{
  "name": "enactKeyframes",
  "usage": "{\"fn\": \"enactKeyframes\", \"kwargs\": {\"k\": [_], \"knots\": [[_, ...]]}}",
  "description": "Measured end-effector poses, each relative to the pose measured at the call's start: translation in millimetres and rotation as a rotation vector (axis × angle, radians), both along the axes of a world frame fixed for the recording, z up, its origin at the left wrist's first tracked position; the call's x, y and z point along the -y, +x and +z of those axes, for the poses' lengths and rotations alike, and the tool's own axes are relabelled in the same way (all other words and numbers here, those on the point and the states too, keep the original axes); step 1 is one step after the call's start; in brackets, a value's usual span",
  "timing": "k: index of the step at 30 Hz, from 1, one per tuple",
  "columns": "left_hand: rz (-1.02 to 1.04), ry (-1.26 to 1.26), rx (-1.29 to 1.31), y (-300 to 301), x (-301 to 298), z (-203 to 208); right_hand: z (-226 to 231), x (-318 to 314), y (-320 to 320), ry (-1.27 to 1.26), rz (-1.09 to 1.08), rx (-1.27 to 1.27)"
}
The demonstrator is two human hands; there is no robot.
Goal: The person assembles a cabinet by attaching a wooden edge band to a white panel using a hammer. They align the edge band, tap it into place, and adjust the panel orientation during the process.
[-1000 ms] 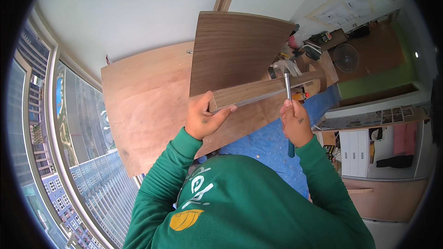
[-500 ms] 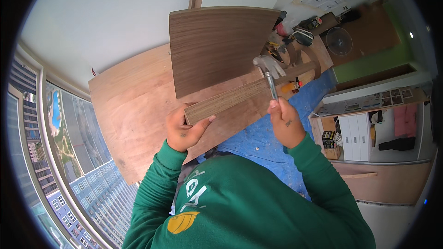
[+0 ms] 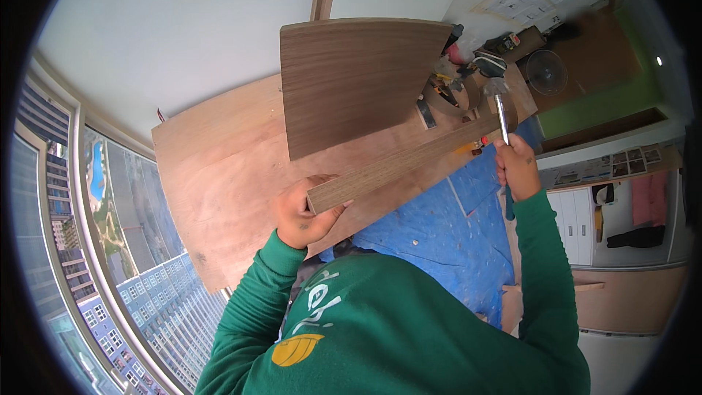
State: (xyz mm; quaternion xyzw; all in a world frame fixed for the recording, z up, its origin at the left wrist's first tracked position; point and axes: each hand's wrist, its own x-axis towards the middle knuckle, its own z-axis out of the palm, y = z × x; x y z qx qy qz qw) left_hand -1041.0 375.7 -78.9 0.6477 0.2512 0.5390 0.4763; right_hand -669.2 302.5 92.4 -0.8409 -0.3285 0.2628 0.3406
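The left hand [image 3: 301,212] grips the near end of a wooden strip [image 3: 409,164]. The right hand [image 3: 516,167] is closed around a hammer [image 3: 499,106], its head raised over the strip's far end.

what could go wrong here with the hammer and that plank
The left hand grips the plank by its end, on the line of any blow, so a jolt could pinch the fingers. The right hand holds the hammer raised, with its head near loose tools that a swing might clip.
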Motion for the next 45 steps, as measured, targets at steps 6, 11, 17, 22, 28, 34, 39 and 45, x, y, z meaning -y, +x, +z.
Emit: {"fn": "enactKeyframes", "kwargs": {"k": [6,11,17,22,28,34,39,45], "knots": [[0.002,0.036,0.034,3,3,-6,28,39,-87,0.020,0.329,-0.038],[0.029,0.010,-0.033,0,6,-2,12,41,-156,-0.097,0.625,-0.166],[0.065,0.085,-0.053,-3,9,-6,17,26,-211,-0.131,0.847,-0.100],[0.068,0.041,0.029,4,11,-15,14,17,-221,-0.155,0.922,0.064],[0.106,0.117,-0.039,2,8,-12,20,18,-186,-0.233,0.881,0.176],[0.104,0.144,0.042,5,8,-9,36,12,-160,-0.420,0.615,0.276],[0.105,0.178,-0.036,1,6,-9,21,18,-210,-0.235,0.869,0.187],[0.109,0.163,-0.023,3,4,-11,15,24,-178,-0.235,0.778,0.221]]}}
